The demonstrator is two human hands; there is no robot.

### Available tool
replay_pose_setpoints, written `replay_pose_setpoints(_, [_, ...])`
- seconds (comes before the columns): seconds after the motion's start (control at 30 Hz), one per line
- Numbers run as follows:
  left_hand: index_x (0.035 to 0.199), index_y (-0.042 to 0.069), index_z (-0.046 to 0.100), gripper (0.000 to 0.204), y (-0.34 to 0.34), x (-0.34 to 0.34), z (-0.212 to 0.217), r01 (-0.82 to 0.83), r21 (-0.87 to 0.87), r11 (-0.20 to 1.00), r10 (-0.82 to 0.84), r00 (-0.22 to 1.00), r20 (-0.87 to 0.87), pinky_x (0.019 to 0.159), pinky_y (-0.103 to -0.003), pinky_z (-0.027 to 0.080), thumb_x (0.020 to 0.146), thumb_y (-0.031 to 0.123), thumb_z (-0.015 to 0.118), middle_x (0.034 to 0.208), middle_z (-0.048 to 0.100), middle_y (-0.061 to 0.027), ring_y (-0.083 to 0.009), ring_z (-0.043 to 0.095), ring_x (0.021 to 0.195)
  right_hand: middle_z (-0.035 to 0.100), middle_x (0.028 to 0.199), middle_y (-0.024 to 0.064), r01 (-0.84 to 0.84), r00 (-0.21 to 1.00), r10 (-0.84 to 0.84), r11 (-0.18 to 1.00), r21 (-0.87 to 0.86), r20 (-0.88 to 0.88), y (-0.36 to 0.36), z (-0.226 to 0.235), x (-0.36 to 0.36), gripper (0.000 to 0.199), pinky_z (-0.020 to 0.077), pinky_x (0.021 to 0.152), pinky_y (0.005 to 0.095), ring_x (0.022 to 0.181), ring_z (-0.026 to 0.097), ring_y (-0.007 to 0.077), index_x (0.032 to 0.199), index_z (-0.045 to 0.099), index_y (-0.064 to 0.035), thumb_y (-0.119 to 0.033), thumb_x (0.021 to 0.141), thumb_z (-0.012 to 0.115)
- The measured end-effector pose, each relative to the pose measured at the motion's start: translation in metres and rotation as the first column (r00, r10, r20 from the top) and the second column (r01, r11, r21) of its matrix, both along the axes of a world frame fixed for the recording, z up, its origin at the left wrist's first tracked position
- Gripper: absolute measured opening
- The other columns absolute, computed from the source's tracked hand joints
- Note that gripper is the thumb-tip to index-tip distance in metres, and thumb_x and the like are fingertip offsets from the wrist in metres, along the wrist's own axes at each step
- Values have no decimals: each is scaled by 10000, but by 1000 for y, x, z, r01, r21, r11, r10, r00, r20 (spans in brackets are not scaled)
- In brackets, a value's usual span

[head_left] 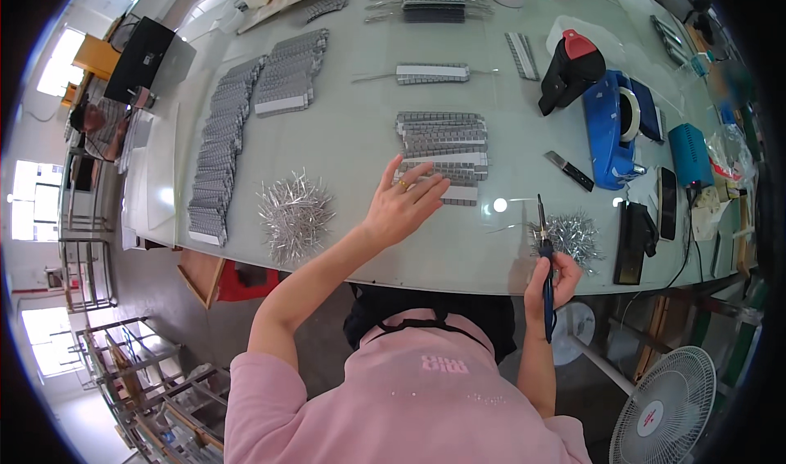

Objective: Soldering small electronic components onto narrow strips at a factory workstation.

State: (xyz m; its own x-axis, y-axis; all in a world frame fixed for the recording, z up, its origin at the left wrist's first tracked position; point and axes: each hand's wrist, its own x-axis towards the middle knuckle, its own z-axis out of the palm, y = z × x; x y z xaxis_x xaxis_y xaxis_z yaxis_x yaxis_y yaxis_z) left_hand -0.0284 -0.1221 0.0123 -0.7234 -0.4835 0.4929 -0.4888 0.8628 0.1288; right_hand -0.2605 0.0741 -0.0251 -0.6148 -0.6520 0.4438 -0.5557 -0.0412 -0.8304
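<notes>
- Left hand [403, 208]: fingers loosely spread over the near end of ridged grey strips [444, 139]; contact unclear.
- Right hand [557, 281]: fingers pinching a dark-handled soldering iron [546, 252], slim metal tip pointing away.
- Apparent step: steadying strips; any next move calls for careful tip control.
- Left of the left fingers: bristly silvery clippings [295, 218] on the glossy table [352, 149].

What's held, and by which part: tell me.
The right hand holds a soldering iron by its handle; the left hand is over grey strips, any grip unclear.
</notes>
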Motion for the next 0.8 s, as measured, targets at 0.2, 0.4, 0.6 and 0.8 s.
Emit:
replay_pose_setpoints(0.2, [1145,136,625,419,45,13,7,11,181,983,-24,998,67,1108,-527,220,747,180,746,1140,629,20,-189,523,1193,559,977,113,20,999,-19,1000,4,-39,-1,-1,-2,240,486,740,271,793,598,158,1062,494,23,-70,883,623])
replay_pose_setpoints(0.4, [1243,165,578,500,81,-22,12,-61,234,970,46,997,67,1104,-544,207,773,240,730,1338,503,-46,-255,406,1302,544,989,118,-37,999,37,998,-53,4,-3,0,0,266,500,761,287,837,607,181,1096,471,19,-41,880,613])
replay_pose_setpoints(0.6, [1282,162,538,526,97,-64,1,-69,329,942,32,993,116,1081,-605,196,798,286,705,1424,397,-90,-305,267,1380,587,934,136,26,985,-1,990,-142,175,5,20,6,304,496,731,278,780,608,179,1078,475,13,-83,856,659])
replay_pose_setpoints(0.8, [1275,193,543,513,100,-50,4,19,391,920,-77,988,131,1080,-605,197,799,288,707,1453,373,-81,-300,251,1392,568,958,145,37,996,-30,995,-93,83,23,34,1,310,501,723,276,771,619,184,1078,451,13,-84,862,651])
